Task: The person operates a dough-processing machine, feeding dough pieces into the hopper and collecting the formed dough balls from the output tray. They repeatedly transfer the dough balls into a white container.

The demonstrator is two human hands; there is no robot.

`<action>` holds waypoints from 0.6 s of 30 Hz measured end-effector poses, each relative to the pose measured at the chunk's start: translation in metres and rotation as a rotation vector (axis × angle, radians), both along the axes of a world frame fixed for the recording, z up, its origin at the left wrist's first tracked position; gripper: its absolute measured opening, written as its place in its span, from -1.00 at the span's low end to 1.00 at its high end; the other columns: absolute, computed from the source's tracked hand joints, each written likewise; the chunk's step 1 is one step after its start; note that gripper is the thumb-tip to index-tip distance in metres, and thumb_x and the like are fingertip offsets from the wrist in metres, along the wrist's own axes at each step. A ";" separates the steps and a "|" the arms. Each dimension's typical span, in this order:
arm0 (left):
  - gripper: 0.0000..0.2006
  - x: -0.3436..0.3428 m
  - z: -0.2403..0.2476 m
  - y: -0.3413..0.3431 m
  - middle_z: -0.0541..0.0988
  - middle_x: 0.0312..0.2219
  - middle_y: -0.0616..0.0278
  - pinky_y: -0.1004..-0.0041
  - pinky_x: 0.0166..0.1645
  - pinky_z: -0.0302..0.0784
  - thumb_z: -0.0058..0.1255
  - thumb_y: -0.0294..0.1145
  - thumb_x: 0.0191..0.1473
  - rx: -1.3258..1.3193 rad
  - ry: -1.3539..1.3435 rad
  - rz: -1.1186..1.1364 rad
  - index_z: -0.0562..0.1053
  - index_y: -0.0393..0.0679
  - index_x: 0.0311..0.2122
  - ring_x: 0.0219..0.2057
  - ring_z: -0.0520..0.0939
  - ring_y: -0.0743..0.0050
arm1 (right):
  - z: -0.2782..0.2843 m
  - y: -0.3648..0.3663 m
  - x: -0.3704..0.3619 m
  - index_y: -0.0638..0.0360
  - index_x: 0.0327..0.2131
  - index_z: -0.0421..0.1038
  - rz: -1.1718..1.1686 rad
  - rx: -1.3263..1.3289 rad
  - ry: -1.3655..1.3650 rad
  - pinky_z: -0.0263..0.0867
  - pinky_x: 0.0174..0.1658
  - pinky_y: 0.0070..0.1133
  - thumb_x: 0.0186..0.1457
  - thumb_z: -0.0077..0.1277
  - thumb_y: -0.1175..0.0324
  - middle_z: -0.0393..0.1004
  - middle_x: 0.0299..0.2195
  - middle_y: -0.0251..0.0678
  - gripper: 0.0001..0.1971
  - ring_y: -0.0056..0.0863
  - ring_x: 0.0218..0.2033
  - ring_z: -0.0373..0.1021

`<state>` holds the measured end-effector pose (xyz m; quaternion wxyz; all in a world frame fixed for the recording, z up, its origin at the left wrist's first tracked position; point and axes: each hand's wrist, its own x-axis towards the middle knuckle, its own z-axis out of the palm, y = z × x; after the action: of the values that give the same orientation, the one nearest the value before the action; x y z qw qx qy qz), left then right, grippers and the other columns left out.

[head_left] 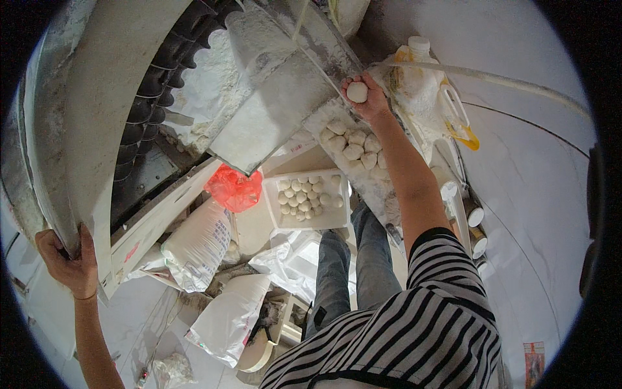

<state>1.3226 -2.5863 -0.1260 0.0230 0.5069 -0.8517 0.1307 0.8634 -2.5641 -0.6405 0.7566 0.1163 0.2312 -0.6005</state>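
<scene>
My right hand [370, 104] is raised at the upper right, its fingers curled round a smooth white dough ball [356, 92]. Just below it, several rougher dough lumps [353, 152] lie on a floury board. Far to the left, my left hand [70, 264] grips the lower edge of a curved, pale machine cover [97, 129], thumb on one side and fingers on the other. Between my hands a white tray [311, 225] holds many round dough balls [302, 194]. A flour-dusted metal plate [259, 123] slopes above the tray.
Black ridged rollers [144, 104] stand beside heaped flour [210, 78]. A red plastic bag [234, 188] hangs near the tray. White sacks [201, 243] lie on the floor at lower left. A floury jug [418, 71] with a yellow-stained handle stands at the upper right, by a pale hose [499, 76].
</scene>
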 end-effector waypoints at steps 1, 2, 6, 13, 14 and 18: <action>-0.65 0.000 0.000 0.000 0.10 -0.51 0.30 0.51 -0.35 0.15 0.19 -0.42 -0.02 0.001 0.008 0.013 0.17 -0.17 -0.45 -0.47 0.17 0.42 | -0.001 0.000 0.000 0.17 -0.43 0.39 0.020 -0.054 -0.026 0.45 -0.14 -0.33 0.26 -0.14 0.12 0.46 -0.38 -0.15 -0.67 -0.24 -0.26 0.43; -0.65 0.001 0.000 0.001 0.10 -0.51 0.30 0.51 -0.35 0.15 0.19 -0.42 -0.02 0.004 0.016 0.009 0.17 -0.17 -0.45 -0.47 0.17 0.42 | -0.003 0.000 0.000 0.14 -0.48 0.38 0.024 -0.037 -0.003 0.46 -0.19 -0.35 0.26 -0.14 0.12 0.45 -0.42 -0.20 -0.66 -0.27 -0.29 0.44; -0.64 0.003 0.001 0.000 0.12 -0.49 0.29 0.51 -0.36 0.14 0.21 -0.38 -0.02 0.018 -0.010 -0.011 0.18 -0.16 -0.42 -0.46 0.19 0.42 | -0.020 0.001 0.000 0.11 -0.54 0.37 0.008 0.061 0.002 0.46 -0.30 -0.39 0.25 -0.12 0.13 0.45 -0.47 -0.24 -0.65 -0.29 -0.36 0.45; -0.63 0.006 0.001 0.000 0.13 -0.47 0.29 0.51 -0.35 0.14 0.23 -0.34 -0.02 0.010 -0.032 -0.021 0.20 -0.15 -0.39 -0.45 0.20 0.42 | -0.011 0.001 0.003 0.19 -0.03 0.33 0.047 0.271 0.386 0.46 -0.12 -0.40 0.22 -0.08 0.38 0.46 -0.24 -0.16 -0.74 -0.27 -0.28 0.44; -0.66 0.006 0.000 0.001 0.15 -0.48 0.28 0.50 -0.34 0.16 0.21 -0.36 -0.02 0.010 -0.008 -0.010 0.21 -0.17 -0.40 -0.45 0.21 0.41 | -0.004 0.001 0.002 0.17 0.04 0.28 0.080 0.296 0.399 0.46 -0.12 -0.40 0.21 -0.08 0.42 0.45 -0.20 -0.16 -0.68 -0.27 -0.26 0.44; -0.66 0.005 0.000 0.000 0.15 -0.48 0.29 0.49 -0.32 0.17 0.22 -0.37 -0.02 0.023 0.014 -0.020 0.21 -0.17 -0.41 -0.45 0.20 0.41 | 0.021 0.005 0.001 0.12 0.13 0.18 0.110 -0.004 0.246 0.45 -0.12 -0.42 0.20 -0.09 0.43 0.43 -0.13 -0.13 -0.59 -0.25 -0.21 0.43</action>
<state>1.3273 -2.5861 -0.1265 0.0245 0.4993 -0.8581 0.1170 0.8646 -2.5595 -0.6192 0.7546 0.0274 0.3269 -0.5683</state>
